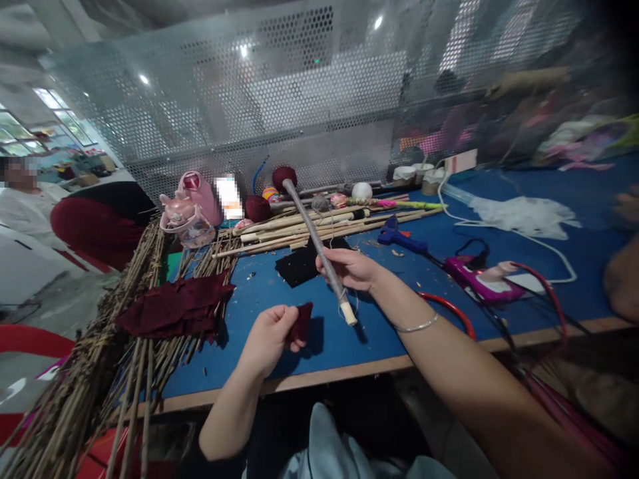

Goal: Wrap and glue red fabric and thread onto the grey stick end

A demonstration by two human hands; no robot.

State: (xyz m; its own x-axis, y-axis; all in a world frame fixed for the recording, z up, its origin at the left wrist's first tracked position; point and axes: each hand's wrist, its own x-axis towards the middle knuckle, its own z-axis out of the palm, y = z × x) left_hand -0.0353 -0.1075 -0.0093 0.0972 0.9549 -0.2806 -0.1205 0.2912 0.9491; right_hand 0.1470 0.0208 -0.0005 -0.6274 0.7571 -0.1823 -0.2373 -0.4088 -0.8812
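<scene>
My right hand (pixel 352 267) is closed round a stick wrapped in grey yarn (pixel 312 233), which slants up and away from me. A dark red ball (pixel 284 177) tops its far end, and bare pale wood (pixel 349 313) shows at the near end. Loose thread hangs around that near end. My left hand (pixel 274 332), its fingers pinched together, grips a small dark red cloth piece (pixel 301 324) just above the blue table (pixel 259 283). Black cloth (pixel 302 264) lies beyond my hands. To the left, a stack of dark red cloth (pixel 174 305) rests on thin twigs (pixel 100 352).
Wooden sticks (pixel 299 229) and several yarn balls lie along the perforated metal screen (pixel 299 93). A blue glue gun (pixel 399 236) and a purple power strip (pixel 479 279) with cords sit at right. A white plastic bag (pixel 524 214) lies behind; another person's arm (pixel 624 279) reaches the right edge.
</scene>
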